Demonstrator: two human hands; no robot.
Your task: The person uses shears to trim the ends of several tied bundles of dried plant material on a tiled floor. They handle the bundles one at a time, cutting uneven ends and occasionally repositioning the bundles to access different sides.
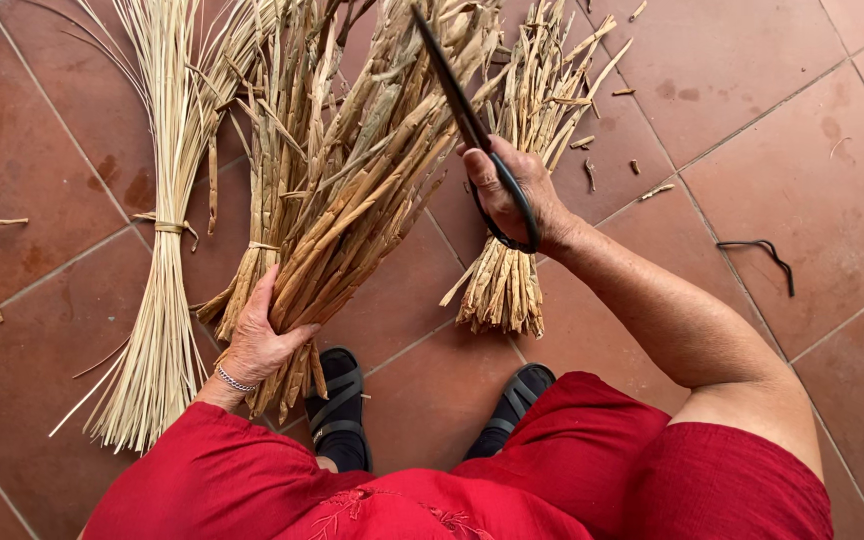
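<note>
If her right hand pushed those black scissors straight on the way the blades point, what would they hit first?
Most likely the dry reed bundle gripped by the left hand. The right hand aims the black scissors up and leftward, their tips already overlapping the stalks' upper ends, though depth there is unclear.

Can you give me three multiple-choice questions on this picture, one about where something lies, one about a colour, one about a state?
1. Where does the tied thin straw bundle lie?
A. left of the held bundle
B. right of the scissors
C. on the lap

2. What colour are the floor tiles?
A. grey
B. reddish brown
C. white

3. What is the left hand doing?
A. resting open
B. gripping the reed bundle
C. holding the scissors

Answers: 1 A, it lies far left; 2 B, terracotta tone; 3 B, fingers wrap the stalks, while the right hand holds the scissors.
</note>
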